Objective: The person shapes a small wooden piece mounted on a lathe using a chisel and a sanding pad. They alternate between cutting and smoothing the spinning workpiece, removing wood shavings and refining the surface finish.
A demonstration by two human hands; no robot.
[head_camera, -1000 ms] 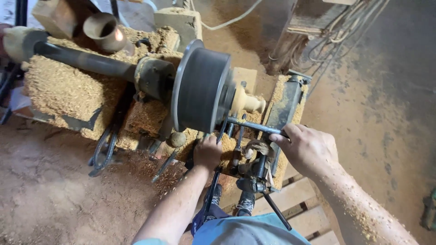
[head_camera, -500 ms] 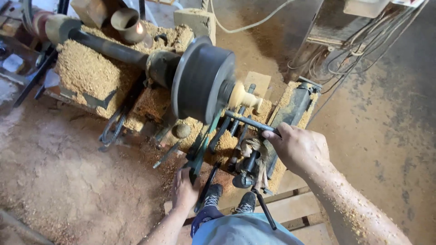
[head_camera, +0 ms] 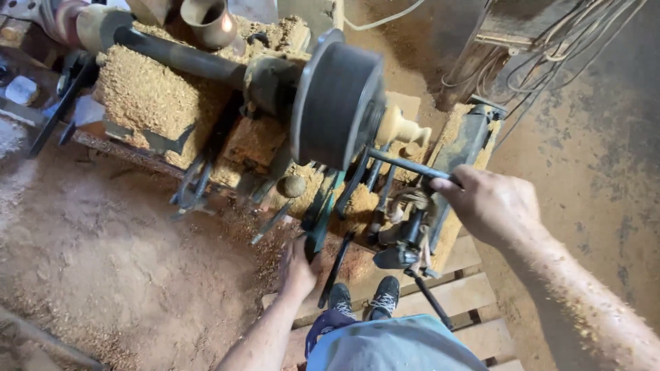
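Sawdust (head_camera: 148, 103) lies heaped on the lathe bed up and to the left of both hands, and more of it covers the floor (head_camera: 103, 254) to the left of the left hand. The right hand (head_camera: 491, 206) is closed around the near end of a dark metal tool bar (head_camera: 405, 165), which slopes up and leftward from the fist toward a pale turned wooden piece (head_camera: 402, 129). That piece sticks out from the face of a large dark disc (head_camera: 337, 96), just above and left of the right hand. The left hand (head_camera: 299, 264) hangs lower, its fingers curled about a green-painted lever (head_camera: 320, 213) under the disc; how tightly it grips cannot be told. Between the two hands sits a cluster of dark clamps and handles (head_camera: 405, 237). Far up and left of the hands, a hollow turned wooden cup (head_camera: 210, 19) stands open-mouthed on the bed; its inside looks dark, and what it holds cannot be made out. Below the hands, black shoes (head_camera: 364, 299) rest on pale wooden slats (head_camera: 460, 295).
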